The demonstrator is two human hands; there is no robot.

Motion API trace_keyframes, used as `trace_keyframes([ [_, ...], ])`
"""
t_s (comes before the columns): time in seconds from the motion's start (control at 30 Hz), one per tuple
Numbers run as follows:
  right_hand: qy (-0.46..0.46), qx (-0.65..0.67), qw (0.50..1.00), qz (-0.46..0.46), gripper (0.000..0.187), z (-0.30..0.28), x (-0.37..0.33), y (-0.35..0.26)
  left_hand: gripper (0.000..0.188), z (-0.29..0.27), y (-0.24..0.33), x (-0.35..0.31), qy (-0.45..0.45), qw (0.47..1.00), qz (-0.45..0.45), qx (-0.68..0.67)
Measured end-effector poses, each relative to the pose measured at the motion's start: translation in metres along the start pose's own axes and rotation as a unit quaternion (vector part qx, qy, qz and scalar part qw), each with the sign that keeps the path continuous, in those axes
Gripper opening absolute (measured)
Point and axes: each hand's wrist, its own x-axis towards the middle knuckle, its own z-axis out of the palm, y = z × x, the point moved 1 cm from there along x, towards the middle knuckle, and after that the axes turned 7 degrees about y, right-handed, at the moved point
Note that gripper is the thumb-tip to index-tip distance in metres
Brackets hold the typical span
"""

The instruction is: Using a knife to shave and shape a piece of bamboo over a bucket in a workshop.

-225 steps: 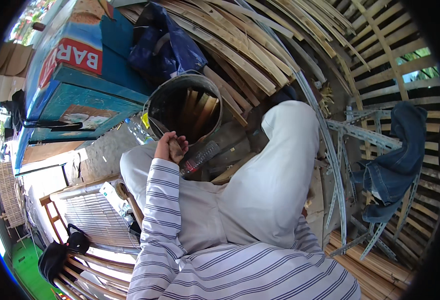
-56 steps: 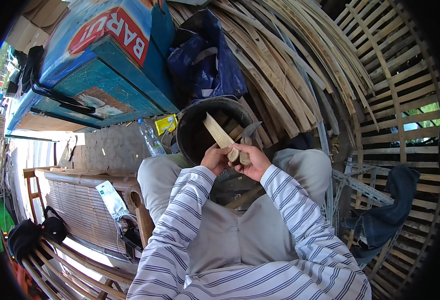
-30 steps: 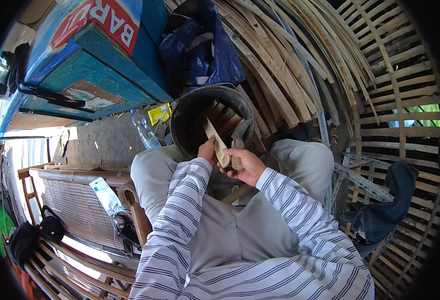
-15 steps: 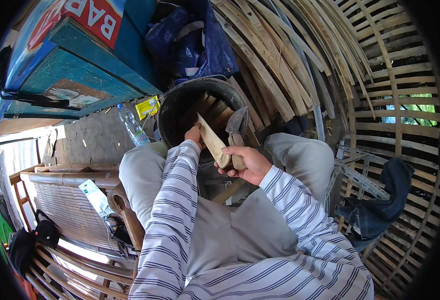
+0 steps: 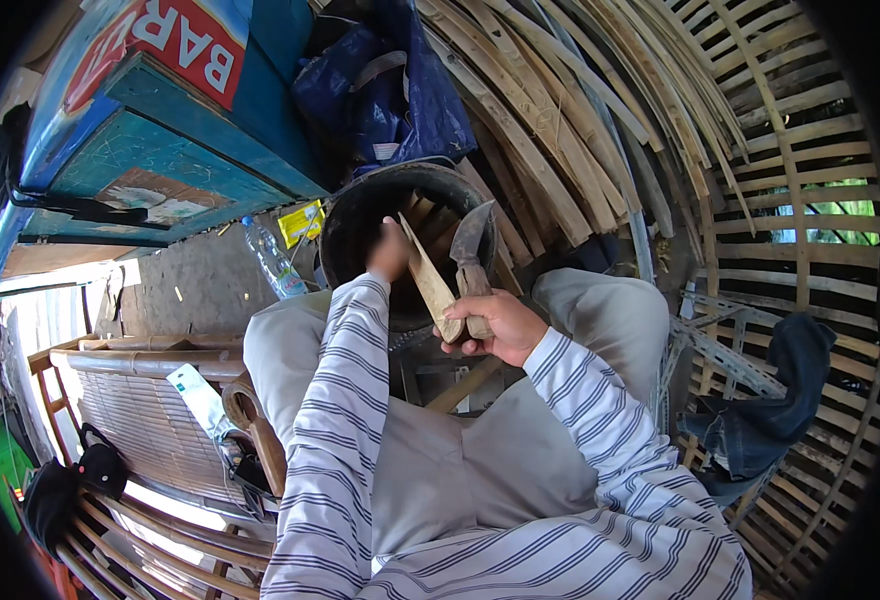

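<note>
My right hand is closed around the wooden handle of a knife with a broad curved blade, pointing away from me. Between its thumb and fingers it also pinches the near end of a pale, pointed wooden piece. Beside the far, pointed end of that piece is my left hand, its fingers smeared by motion. Whether it touches the wood I cannot tell. Both hands are over the near side of a dark bucket, which holds several wood pieces.
Long split wood strips lie beyond the bucket at right, beside a slatted wall. A blue plastic bag and blue box stand at far left. A plastic bottle and bamboo bench are left of my knees.
My left hand has slid a little away from me along the wooden piece toward its tip and is now blurred. My right hand keeps the same hold on the knife and wood.
</note>
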Motion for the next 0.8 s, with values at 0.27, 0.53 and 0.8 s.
trace_keyframes([
  [0.27, 0.039, 0.032, 0.999, -0.011, 0.025, -0.038, 0.014, 0.002, 0.096, 0.023, 0.045, -0.056, -0.098, 0.993, 0.069, -0.021],
  [0.53, 0.093, 0.026, 0.995, -0.005, 0.021, -0.048, 0.043, 0.011, 0.1, 0.034, 0.042, -0.137, -0.218, 0.973, 0.067, 0.023],
  [0.8, 0.091, 0.023, 0.995, -0.014, 0.021, -0.038, 0.051, 0.013, 0.101, -0.001, 0.08, -0.185, -0.213, 0.975, 0.058, 0.031],
])
